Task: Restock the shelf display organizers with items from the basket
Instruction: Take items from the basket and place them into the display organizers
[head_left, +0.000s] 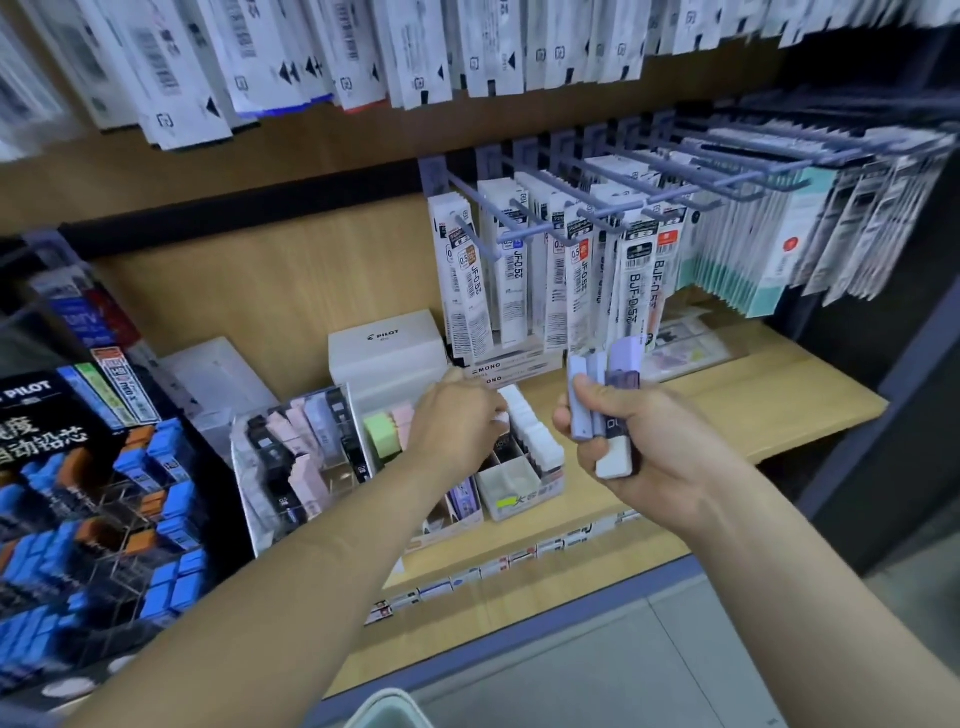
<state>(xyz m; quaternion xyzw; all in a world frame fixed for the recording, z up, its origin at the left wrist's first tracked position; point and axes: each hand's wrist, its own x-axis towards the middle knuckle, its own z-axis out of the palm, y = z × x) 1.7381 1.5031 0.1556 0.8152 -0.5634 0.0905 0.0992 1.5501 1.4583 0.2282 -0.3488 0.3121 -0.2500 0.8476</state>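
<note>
My right hand (649, 436) grips a fanned bunch of slim lead cases (602, 400), lilac, grey-blue and white, above the wooden shelf (727, 410). My left hand (457, 421) reaches into the white cardboard organizer (519, 493), its fingertips pinching a small white case (501, 418) at the back of a row of white cases (535, 436). A clear acrylic organizer (306, 457) to the left holds pink, black and grey cases. The rim of a pale basket (387, 706) shows at the bottom edge.
A white Pilot box (389, 353) stands behind the organizers. Refill packs hang on grey pegs (571, 260) above the shelf. A black Pilot display of blue and orange lead boxes (104, 493) fills the left. Price tags line the shelf's front edge (519, 561).
</note>
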